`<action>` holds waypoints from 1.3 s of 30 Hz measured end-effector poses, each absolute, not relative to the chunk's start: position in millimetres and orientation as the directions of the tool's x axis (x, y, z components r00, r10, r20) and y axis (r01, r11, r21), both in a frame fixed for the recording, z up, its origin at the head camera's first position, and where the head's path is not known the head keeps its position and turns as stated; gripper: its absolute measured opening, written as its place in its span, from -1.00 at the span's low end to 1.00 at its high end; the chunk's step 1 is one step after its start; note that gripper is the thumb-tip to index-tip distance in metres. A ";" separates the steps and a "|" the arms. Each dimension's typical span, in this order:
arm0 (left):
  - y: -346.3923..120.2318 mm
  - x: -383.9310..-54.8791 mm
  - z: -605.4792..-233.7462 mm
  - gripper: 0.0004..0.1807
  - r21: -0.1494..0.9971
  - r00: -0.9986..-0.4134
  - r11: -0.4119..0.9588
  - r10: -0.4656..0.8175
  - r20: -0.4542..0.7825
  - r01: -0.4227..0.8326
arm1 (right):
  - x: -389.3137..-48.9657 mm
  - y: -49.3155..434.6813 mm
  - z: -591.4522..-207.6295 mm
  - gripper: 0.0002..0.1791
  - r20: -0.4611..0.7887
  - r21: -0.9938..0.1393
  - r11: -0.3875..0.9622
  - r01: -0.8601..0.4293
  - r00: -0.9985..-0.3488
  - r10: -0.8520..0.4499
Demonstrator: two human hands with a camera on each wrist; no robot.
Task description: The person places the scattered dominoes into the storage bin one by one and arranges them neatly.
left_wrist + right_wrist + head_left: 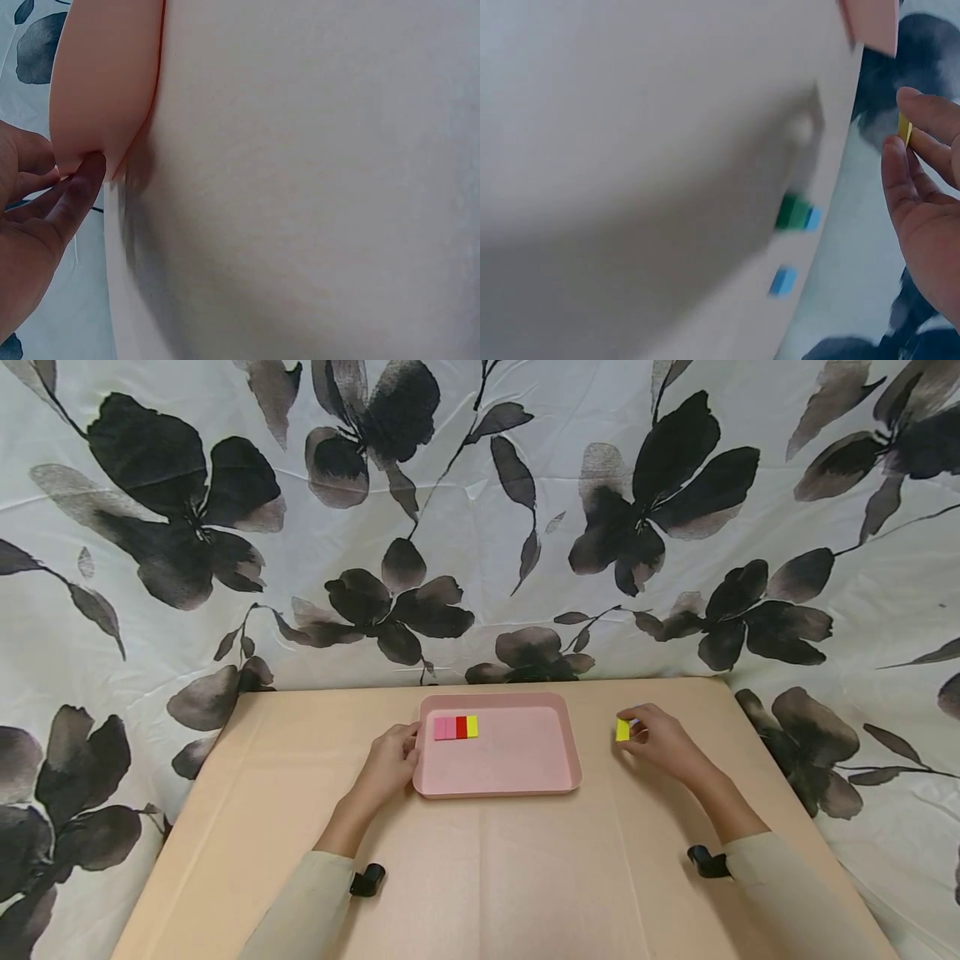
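A pink tray (517,756) lies toward the far side of the table. Its left end is gripped by my left hand (386,764), and the left wrist view shows the thumb (84,187) against the tray's outer wall (112,82). In the tray's upper left, several small blocks (455,727) stand side by side in a row: pink ones, then red, then yellow. Right of the tray, my right hand (663,743) pinches a yellow block (622,730) between thumb and fingertips, raised above the table in the right wrist view.
The right wrist view shows a green block (790,212) with a blue block (813,218) beside it, and another blue block (783,280) nearby. My right hand hides them in the head view. A flowered cloth (480,643) hangs behind the pale wooden table (540,877).
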State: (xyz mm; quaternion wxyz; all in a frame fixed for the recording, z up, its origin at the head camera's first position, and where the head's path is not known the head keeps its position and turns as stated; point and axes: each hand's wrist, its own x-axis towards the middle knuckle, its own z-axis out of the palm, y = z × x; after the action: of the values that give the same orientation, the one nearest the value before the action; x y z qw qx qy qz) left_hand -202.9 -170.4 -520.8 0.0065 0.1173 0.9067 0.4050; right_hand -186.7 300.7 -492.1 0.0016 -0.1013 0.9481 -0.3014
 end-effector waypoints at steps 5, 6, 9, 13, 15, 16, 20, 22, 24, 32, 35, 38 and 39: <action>-170.4 -202.8 -520.1 -0.47 0.736 -0.972 0.644 0.220 0.080 0.207 | -198.7 270.2 -483.7 -0.48 0.070 -0.603 0.769 -0.213 -0.974 -0.215; -170.3 -202.8 -520.0 -0.47 0.736 -0.972 0.645 0.220 0.081 0.208 | -200.9 264.4 -482.3 -0.47 0.071 -0.605 0.766 -0.219 -0.973 -0.222; -170.3 -202.9 -520.0 -0.47 0.735 -0.972 0.646 0.221 0.080 0.207 | -206.3 246.8 -478.1 -0.46 0.061 -0.602 0.765 -0.228 -0.969 -0.241; -170.8 -203.3 -519.7 -0.47 0.737 -0.973 0.645 0.216 0.077 0.202 | -215.6 223.0 -476.1 -0.46 0.032 -0.597 0.765 -0.240 -0.960 -0.276; -171.0 -203.4 -519.6 -0.47 0.734 -0.973 0.648 0.216 0.080 0.204 | -220.4 211.8 -476.6 -0.47 0.021 -0.592 0.766 -0.248 -0.956 -0.293; -171.0 -203.5 -519.8 -0.47 0.730 -0.973 0.651 0.217 0.082 0.207 | -222.5 206.1 -476.7 -0.47 0.008 -0.591 0.769 -0.244 -0.955 -0.297; -170.7 -203.7 -520.3 -0.47 0.728 -0.973 0.654 0.217 0.081 0.207 | -230.5 186.0 -476.8 -0.46 -0.026 -0.562 0.789 -0.250 -0.948 -0.319; -170.3 -203.8 -520.9 -0.47 0.727 -0.972 0.653 0.219 0.087 0.212 | -234.0 177.0 -476.5 -0.45 -0.042 -0.540 0.802 -0.256 -0.943 -0.330; -169.8 -203.5 -521.0 -0.47 0.731 -0.972 0.649 0.216 0.087 0.210 | -237.5 168.8 -477.1 -0.45 -0.051 -0.526 0.807 -0.268 -0.938 -0.344; -169.1 -202.6 -523.1 -0.47 0.740 -0.972 0.637 0.218 0.093 0.213 | -247.3 137.1 -483.8 -0.43 -0.106 -0.471 0.841 -0.265 -0.930 -0.353; -169.3 -202.8 -522.6 -0.47 0.742 -0.972 0.637 0.215 0.091 0.210 | -249.9 127.5 -487.1 -0.44 -0.123 -0.439 0.856 -0.272 -0.926 -0.357; -169.7 -203.0 -521.7 -0.47 0.741 -0.973 0.640 0.214 0.085 0.205 | -252.3 120.0 -489.4 -0.46 -0.156 -0.466 0.848 -0.253 -0.920 -0.360; -170.2 -202.7 -521.6 -0.47 0.740 -0.974 0.641 0.212 0.083 0.203 | -253.1 117.3 -490.3 -0.46 -0.170 -0.487 0.840 -0.240 -0.917 -0.361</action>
State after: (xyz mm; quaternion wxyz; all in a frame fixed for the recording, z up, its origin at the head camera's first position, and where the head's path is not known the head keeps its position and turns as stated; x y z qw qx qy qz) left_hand -202.7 -170.2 -521.6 0.0058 0.1146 0.9059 0.4077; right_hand -253.1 117.3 -490.3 0.1284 -0.1580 0.9505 -0.2346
